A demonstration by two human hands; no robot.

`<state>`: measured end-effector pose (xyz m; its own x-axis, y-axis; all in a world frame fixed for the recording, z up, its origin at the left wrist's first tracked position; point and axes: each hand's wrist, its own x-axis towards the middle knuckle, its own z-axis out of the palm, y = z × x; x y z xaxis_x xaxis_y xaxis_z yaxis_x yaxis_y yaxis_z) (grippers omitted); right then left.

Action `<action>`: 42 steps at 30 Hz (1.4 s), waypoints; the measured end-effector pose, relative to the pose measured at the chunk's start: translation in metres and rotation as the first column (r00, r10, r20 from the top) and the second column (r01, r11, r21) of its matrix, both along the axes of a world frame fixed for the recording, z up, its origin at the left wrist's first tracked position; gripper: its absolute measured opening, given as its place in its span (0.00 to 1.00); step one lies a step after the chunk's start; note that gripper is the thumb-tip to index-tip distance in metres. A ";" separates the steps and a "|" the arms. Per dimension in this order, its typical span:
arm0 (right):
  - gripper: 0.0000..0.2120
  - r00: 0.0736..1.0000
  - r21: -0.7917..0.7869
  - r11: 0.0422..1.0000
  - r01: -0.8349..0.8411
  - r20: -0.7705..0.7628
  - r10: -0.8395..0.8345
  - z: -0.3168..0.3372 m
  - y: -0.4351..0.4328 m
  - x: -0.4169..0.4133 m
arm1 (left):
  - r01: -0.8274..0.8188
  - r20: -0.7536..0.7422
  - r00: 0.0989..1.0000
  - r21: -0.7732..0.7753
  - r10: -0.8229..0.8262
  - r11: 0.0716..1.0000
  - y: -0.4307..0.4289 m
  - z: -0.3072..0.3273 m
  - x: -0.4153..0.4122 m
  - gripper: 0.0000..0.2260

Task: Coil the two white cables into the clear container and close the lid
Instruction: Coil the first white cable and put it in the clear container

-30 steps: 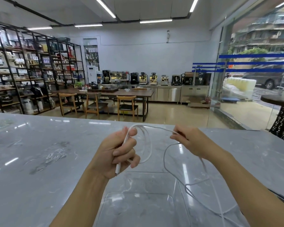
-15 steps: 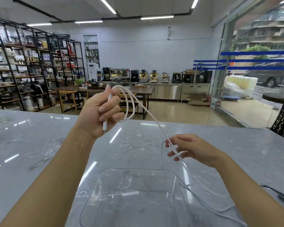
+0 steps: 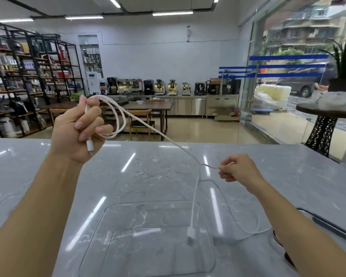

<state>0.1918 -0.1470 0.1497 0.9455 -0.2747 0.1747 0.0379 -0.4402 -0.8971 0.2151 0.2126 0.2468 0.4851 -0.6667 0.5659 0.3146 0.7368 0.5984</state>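
Your showroom backdrop — bright under ceiling strip lights.
You face a white wall above coffee machines, black shelving left, glass storefront right, a wooden table between.

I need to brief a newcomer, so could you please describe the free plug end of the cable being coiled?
Start at the grey marble counter, then the clear container at its near edge. Above its right side dangles a white plug, hanging from the white cable coiled in the left hand. The other plug pokes out under that fist.
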 end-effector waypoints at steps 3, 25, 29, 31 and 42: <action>0.07 0.992 -0.226 0.971 0.079 -0.080 -0.099 -0.014 -0.006 0.003 | -0.241 -0.002 0.970 0.044 0.242 0.969 -0.011 -0.001 -0.006 0.18; 0.14 0.995 0.042 0.998 -0.051 0.083 0.047 0.019 0.006 -0.029 | -0.581 0.171 0.812 0.333 0.559 0.742 -0.072 0.008 -0.033 0.16; 0.11 0.951 0.095 0.958 -0.272 0.181 0.252 0.051 0.051 -0.047 | -0.504 0.211 0.864 0.364 0.457 0.783 -0.089 0.007 -0.042 0.16; 0.19 0.921 0.088 0.920 -0.382 0.119 0.371 0.053 0.069 -0.047 | -0.455 0.224 0.890 0.358 0.398 0.815 -0.095 0.006 -0.047 0.16; 0.04 0.910 0.221 0.889 -0.401 0.206 0.360 0.027 0.107 -0.034 | -0.414 0.050 0.910 0.176 0.412 0.893 -0.071 0.008 -0.065 0.17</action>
